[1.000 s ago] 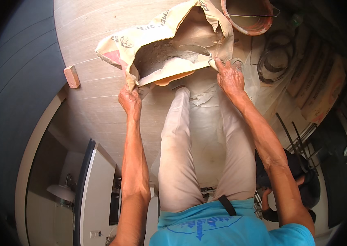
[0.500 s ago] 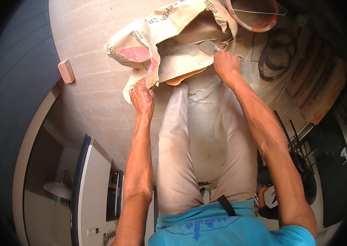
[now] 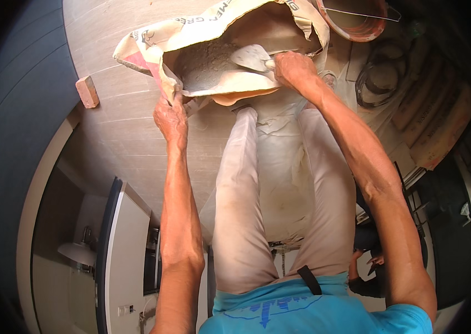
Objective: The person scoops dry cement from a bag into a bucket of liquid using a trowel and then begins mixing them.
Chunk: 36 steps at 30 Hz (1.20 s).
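Note:
A torn tan paper cement sack lies on the floor in front of my feet, its mouth gaping toward me. Grey cement powder shows inside. At the sack's near left corner, my left hand pinches the paper edge. My right hand is wrapped round the handle of a trowel, just over the sack's near right edge. The pale, dusty blade points left into the opening, above the powder. Whether the right fingers also touch the paper is hidden.
A reddish bucket with a wire handle stands beyond the sack on the right. Nearer are coiled dark wire and stacked brown sacks. A brick lies at the left. Another person's hand shows beyond my right arm.
My left hand has moved left and away from me, drawing the sack's mouth wider. My right hand has shifted slightly up and left, and the trowel blade now shows plainly over the opening.

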Motion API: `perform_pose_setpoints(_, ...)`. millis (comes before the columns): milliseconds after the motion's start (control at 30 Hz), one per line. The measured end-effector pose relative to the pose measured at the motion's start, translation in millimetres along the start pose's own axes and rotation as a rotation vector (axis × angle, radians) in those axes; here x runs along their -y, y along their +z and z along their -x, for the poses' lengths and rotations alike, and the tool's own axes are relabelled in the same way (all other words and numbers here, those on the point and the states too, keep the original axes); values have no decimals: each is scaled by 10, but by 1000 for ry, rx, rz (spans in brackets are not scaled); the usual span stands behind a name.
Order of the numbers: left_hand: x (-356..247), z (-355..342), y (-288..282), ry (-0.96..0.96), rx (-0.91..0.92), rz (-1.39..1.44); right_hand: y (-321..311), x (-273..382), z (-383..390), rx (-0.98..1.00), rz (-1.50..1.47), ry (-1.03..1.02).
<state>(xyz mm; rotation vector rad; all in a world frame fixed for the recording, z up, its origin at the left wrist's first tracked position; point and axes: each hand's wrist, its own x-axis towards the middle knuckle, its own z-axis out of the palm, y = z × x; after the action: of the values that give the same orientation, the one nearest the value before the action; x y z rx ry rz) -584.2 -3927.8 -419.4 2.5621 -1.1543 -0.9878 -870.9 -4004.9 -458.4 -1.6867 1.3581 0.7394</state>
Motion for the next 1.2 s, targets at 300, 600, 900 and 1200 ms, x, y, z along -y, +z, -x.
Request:
perform_pose_setpoints(300, -136, 36, 4, 87, -68, -175, 500, -39, -468, -553, -201, -1)
perform_pose_setpoints(600, -246, 184, 39, 154, -184, -15, 636, -233, -1054, -451, -200, -67)
perform_pose_setpoints(900, -681, 122, -59, 443, -166, -80, 846, -419, -1164, -412, -341, -177)
perform_pose_setpoints(1200, -1137, 187, 18, 706, 89, -89, 1082, -415, -1244, -441, -467, -260)
